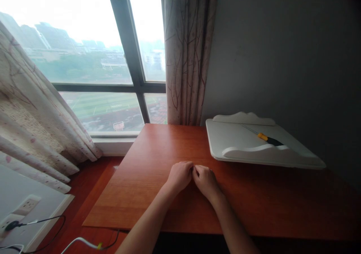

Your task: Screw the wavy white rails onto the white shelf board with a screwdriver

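My left hand (179, 176) and my right hand (205, 179) rest side by side on the reddish wooden table (141, 186), knuckles touching at the middle. Both hands have their fingers curled under into loose fists, and I cannot make out anything inside them. To the right, beyond my right hand, lies a white board with raised wavy side pieces (239, 143). A screwdriver with a yellow and black handle (266, 138) lies on that board, well apart from both hands.
A large window (113, 70) with a dark frame is ahead on the left, with patterned curtains (186, 55) on both sides. A grey wall (282, 58) rises behind the table. A wall socket with a plugged cable (17, 216) is at the lower left.
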A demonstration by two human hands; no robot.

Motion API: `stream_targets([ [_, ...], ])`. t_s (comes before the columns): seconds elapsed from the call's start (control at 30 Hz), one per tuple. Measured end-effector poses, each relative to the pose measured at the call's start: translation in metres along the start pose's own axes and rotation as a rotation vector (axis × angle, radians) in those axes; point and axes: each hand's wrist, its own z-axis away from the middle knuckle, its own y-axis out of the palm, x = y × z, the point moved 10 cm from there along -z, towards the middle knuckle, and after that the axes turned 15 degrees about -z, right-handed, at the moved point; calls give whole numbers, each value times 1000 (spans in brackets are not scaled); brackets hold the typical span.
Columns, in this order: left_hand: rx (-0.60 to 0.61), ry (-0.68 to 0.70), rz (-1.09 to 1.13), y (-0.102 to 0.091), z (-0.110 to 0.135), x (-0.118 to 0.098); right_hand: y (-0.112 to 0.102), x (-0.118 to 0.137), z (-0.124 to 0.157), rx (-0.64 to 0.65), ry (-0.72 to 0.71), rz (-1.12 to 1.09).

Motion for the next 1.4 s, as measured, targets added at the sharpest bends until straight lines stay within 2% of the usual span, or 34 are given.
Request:
stream_targets([
  [0.37, 25, -5, -1, -4, 1, -1, 0, 0, 0, 13, 4, -10],
  [1.4, 34, -1, 1, 0, 1, 0, 3, -4, -1, 19, 3, 10],
])
